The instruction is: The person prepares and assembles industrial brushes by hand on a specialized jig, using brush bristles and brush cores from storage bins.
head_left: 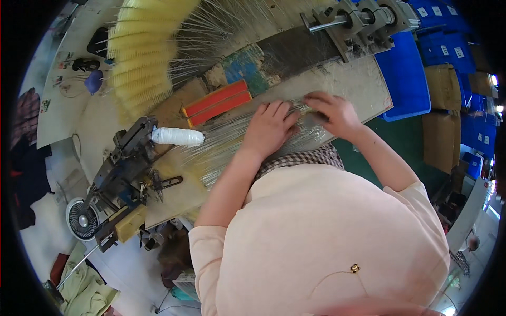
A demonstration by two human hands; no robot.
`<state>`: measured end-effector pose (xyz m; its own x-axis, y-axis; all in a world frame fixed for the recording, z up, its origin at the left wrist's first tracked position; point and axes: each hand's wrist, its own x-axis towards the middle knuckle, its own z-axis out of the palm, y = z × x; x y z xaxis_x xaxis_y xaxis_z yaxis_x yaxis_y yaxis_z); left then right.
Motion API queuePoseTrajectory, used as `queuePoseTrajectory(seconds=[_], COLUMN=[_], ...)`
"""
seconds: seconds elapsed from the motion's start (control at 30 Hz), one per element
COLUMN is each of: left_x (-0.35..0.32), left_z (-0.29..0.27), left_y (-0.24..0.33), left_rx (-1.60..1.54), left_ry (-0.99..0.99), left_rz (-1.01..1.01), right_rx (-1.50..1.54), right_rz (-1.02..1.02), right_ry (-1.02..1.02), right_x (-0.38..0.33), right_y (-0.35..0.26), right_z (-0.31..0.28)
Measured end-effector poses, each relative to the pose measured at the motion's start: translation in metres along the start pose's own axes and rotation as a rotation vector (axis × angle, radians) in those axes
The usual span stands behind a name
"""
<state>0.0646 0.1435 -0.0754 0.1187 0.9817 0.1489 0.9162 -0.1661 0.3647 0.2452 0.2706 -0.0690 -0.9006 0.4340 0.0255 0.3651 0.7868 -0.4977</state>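
Note:
A spread bundle of thin metal wires (224, 138) lies along the near side of the bench, below a red block with yellow edges (217, 102). On top of these wires rests my left hand (268, 128), its fingers slightly apart and laid across them. My right hand (336, 115) is at the right end of the bundle. Its fingers bend toward the wire ends, and the thumb side is smeared by motion, so I cannot make out a grip. Many yellow-bristled brushes (139, 58) with thin wire stems stand stacked in a curve at the far left.
A dark clamp-like machine (124, 163) with a white-wrapped cylinder (178, 137) stands at the left. A metal shaft fixture (358, 23) sits at the far right of the bench. Beyond its right edge are a blue bin (406, 79) and cardboard boxes (441, 118). A small fan (83, 220) is lower left.

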Motion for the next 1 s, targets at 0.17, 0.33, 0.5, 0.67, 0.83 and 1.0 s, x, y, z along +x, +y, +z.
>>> queuePoseTrajectory(seconds=[0.17,0.33,0.5,0.67,0.83,1.0], left_x=[-0.016,-0.019,-0.08,-0.153,-0.232,-0.237], left_z=[0.01,0.01,-0.013,-0.049,-0.062,-0.068], left_y=[-0.001,0.011,-0.008,-0.036,-0.068,-0.061], left_rx=[0.119,-0.029,0.112,0.324,0.439,0.594], left_ry=[0.028,0.031,0.01,-0.089,0.084,0.062], left_rz=[0.114,0.011,-0.179,-0.467,-0.619,-0.714], right_rx=[-0.041,-0.183,-0.205,-0.33,-0.126,0.217], right_rz=[-0.065,-0.092,-0.188,-0.114,0.011,0.217], right_ry=[0.07,-0.1,-0.012,-0.098,0.029,0.28], right_x=[-0.007,-0.005,-0.005,0.0,0.005,-0.027], right_y=[0.001,0.001,0.01,0.005,0.013,0.019], right_z=[0.011,0.011,0.018,0.013,0.003,-0.006])
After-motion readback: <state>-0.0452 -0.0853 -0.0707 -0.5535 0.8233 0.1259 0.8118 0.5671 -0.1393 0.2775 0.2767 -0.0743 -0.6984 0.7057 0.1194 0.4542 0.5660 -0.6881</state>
